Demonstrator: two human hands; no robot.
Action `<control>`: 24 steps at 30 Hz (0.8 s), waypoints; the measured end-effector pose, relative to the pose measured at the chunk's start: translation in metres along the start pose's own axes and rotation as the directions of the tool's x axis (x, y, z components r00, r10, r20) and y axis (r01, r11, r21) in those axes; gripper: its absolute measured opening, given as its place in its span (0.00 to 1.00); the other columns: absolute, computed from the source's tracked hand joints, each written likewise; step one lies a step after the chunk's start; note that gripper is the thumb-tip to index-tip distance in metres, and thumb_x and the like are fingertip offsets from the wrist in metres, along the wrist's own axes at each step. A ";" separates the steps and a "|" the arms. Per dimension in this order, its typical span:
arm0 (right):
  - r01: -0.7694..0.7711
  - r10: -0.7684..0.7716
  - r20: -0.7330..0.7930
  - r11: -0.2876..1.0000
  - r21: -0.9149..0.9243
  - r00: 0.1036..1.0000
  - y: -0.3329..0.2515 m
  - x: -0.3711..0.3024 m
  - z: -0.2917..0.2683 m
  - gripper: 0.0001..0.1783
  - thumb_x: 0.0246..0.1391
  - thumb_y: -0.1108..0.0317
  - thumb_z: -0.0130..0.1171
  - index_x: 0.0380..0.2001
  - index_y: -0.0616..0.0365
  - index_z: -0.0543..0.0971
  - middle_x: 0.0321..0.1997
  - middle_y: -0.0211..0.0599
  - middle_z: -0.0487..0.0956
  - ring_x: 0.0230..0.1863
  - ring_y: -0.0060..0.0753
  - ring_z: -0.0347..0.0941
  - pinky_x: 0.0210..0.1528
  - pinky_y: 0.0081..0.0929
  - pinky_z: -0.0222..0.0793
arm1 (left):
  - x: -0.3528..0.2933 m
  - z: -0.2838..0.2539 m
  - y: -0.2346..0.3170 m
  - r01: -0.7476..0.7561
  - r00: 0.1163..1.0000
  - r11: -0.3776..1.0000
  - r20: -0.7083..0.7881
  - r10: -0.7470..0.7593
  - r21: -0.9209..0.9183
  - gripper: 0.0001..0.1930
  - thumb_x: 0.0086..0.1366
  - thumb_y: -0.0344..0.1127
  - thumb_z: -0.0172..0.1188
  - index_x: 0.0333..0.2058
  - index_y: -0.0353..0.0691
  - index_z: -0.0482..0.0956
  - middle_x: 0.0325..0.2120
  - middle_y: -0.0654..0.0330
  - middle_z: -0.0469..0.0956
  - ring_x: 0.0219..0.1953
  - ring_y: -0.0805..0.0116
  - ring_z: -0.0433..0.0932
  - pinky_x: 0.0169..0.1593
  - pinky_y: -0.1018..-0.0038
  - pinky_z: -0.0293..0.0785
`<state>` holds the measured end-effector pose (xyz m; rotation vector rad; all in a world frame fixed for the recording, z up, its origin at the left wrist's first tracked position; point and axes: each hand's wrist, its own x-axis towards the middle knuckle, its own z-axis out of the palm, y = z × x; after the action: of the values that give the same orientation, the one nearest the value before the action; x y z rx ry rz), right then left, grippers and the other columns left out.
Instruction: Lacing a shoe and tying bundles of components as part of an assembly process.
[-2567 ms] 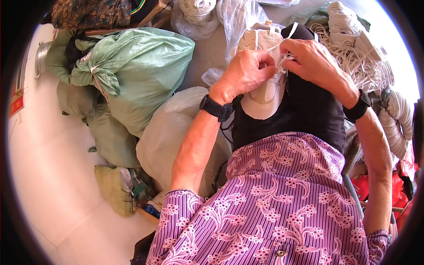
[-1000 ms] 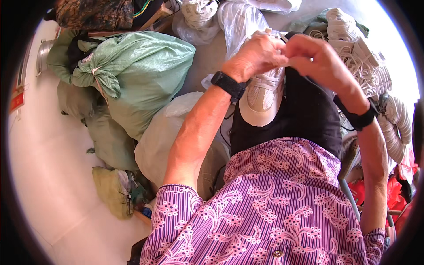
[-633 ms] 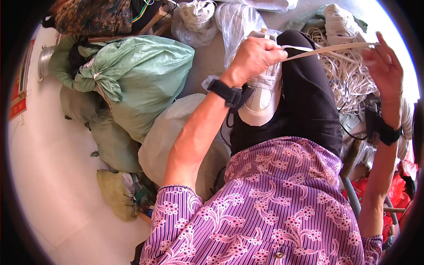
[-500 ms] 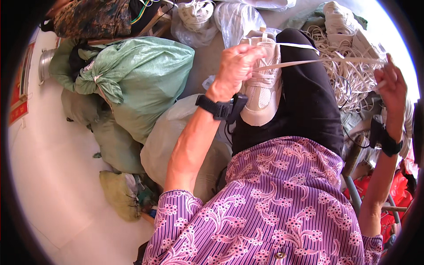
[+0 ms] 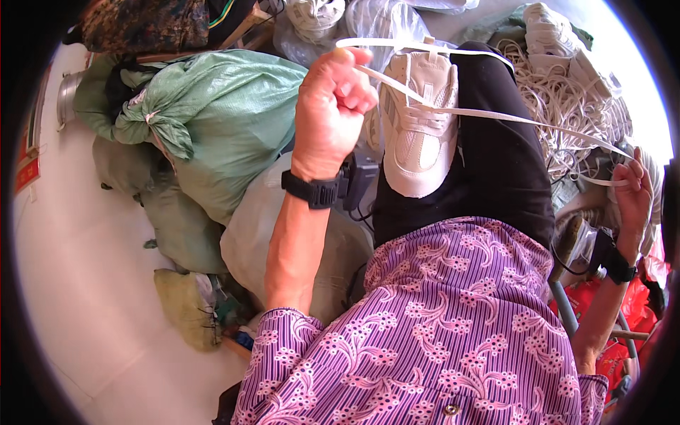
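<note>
A white sneaker [image 5: 419, 134] rests on my lap beside my black-trousered leg, its toe toward me. White shoelace [image 5: 496, 116] runs through its eyelets and stretches out to both sides. Up and left of the shoe, my left hand [image 5: 336, 95] is closed, pinching one length of the lace, which loops over the shoe's top. Far out to the right, my right hand [image 5: 632, 185] grips the other length between bent fingers. Both wrists wear black straps with small devices.
Tied green sacks [image 5: 227, 120] and a pale plastic bag [image 5: 283, 234] stand at the left. A heap of loose white laces [image 5: 542, 106] lies at the right, with another white shoe [image 5: 549, 32] above it. Red bags [image 5: 634, 304] and a chair frame [image 5: 564, 304] sit by my right arm.
My left hand has moved left and away from the shoe, drawing lace with it. My right hand has dropped nearer to me, and the lace now slants down toward it.
</note>
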<state>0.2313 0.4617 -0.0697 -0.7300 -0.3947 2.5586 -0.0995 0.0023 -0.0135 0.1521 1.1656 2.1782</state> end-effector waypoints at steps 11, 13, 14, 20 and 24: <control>-0.126 0.125 0.017 0.990 0.068 0.992 0.022 0.008 0.005 0.19 0.60 0.76 0.42 0.55 0.67 0.66 0.26 0.26 0.62 0.23 0.19 0.56 0.38 0.22 0.57 | 0.000 0.024 0.082 -0.226 0.877 0.959 0.393 0.277 -0.172 0.12 0.66 0.40 0.47 0.23 0.46 0.72 0.09 0.73 0.48 0.16 0.78 0.47 0.27 0.75 0.50; -0.193 0.191 0.047 0.980 0.043 0.980 -0.011 0.010 -0.020 0.18 0.59 0.76 0.42 0.53 0.67 0.67 0.26 0.26 0.62 0.24 0.19 0.56 0.34 0.20 0.57 | -0.004 0.014 0.106 -0.227 0.903 0.944 0.310 0.296 -0.241 0.13 0.63 0.35 0.47 0.18 0.48 0.68 0.07 0.73 0.49 0.15 0.78 0.47 0.27 0.76 0.49; -0.244 0.242 0.071 0.970 0.013 0.968 -0.033 0.004 -0.032 0.17 0.59 0.76 0.43 0.52 0.67 0.69 0.26 0.27 0.63 0.24 0.19 0.56 0.29 0.17 0.57 | 0.001 -0.003 0.117 -0.223 0.886 0.949 0.359 0.293 -0.225 0.12 0.65 0.37 0.45 0.28 0.44 0.76 0.09 0.74 0.52 0.15 0.76 0.48 0.27 0.74 0.49; -0.187 0.143 0.153 0.927 0.325 0.978 -0.142 -0.001 -0.106 0.15 0.57 0.79 0.44 0.47 0.66 0.71 0.26 0.29 0.62 0.26 0.21 0.56 0.26 0.15 0.55 | -0.017 -0.069 0.135 -0.374 0.927 0.913 -0.043 0.372 -0.161 0.06 0.63 0.32 0.46 0.29 0.40 0.70 0.18 0.67 0.66 0.16 0.74 0.54 0.29 0.73 0.52; 0.248 -0.236 -0.151 0.967 0.065 0.960 -0.223 -0.019 -0.161 0.18 0.59 0.79 0.43 0.52 0.66 0.69 0.34 0.35 0.69 0.35 0.24 0.65 0.36 0.15 0.64 | -0.025 -0.136 0.134 -0.350 0.895 0.929 -0.336 0.294 -0.120 0.07 0.64 0.29 0.42 0.31 0.37 0.69 0.22 0.63 0.67 0.17 0.74 0.56 0.29 0.72 0.54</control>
<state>0.4112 0.6677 -0.1081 -0.7771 -0.3080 2.2638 -0.1984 -0.1603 0.0142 -0.0898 1.1718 2.6661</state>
